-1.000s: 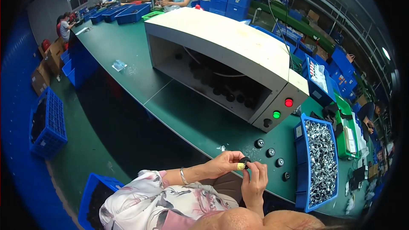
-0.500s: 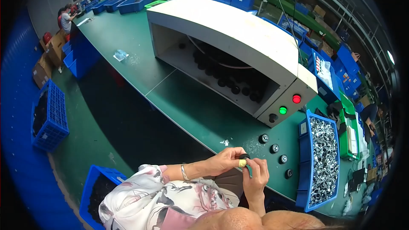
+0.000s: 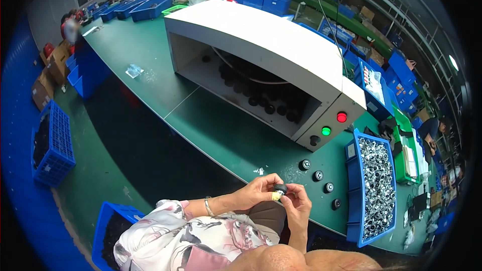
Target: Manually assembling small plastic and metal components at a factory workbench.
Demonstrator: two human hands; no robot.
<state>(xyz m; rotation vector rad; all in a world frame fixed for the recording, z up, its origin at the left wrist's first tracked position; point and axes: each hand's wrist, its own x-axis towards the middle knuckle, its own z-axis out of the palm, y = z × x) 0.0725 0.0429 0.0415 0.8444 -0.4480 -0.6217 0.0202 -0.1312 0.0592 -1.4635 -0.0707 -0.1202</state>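
Black part between both hands

Right of the hands, on the green counter: four round black pieces, then a rectangular blue plastic bin.

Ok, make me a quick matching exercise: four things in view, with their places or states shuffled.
1. Round black part
2. Blue bin at the green table's near right
3. Green light
4. Silver bangle

A. Around the left wrist
B. Lit, below a red light
C. Between left hand and right hand
D. Filled with shiny metal parts

Pairs: 1-C, 2-D, 3-B, 4-A
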